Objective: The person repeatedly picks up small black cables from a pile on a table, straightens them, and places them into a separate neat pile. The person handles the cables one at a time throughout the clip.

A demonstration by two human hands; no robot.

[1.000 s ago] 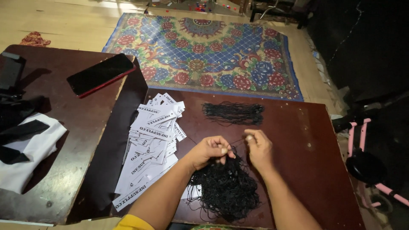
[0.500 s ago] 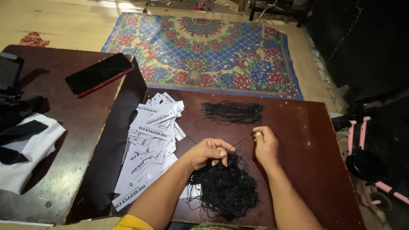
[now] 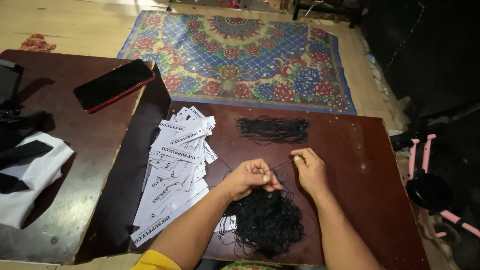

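My left hand (image 3: 250, 176) and my right hand (image 3: 310, 170) are close together over a dark brown table (image 3: 350, 145), each pinching one end of a thin black string (image 3: 279, 165) stretched between them. Right below the hands lies a tangled heap of black strings (image 3: 265, 222). A straighter bundle of black strings (image 3: 272, 129) lies farther back on the table. To the left of my left hand, a spread stack of white paper tags (image 3: 175, 170) with black print covers the table's left part.
A second, lower table (image 3: 75, 150) at the left carries a dark phone (image 3: 114, 84) and white and black cloth (image 3: 25, 170). A patterned floral rug (image 3: 240, 55) lies on the floor beyond. A pink-framed object (image 3: 430, 185) stands at the right.
My right hand has moved a little to the right and away from my left hand, drawing the string out between them. The piles have not moved.
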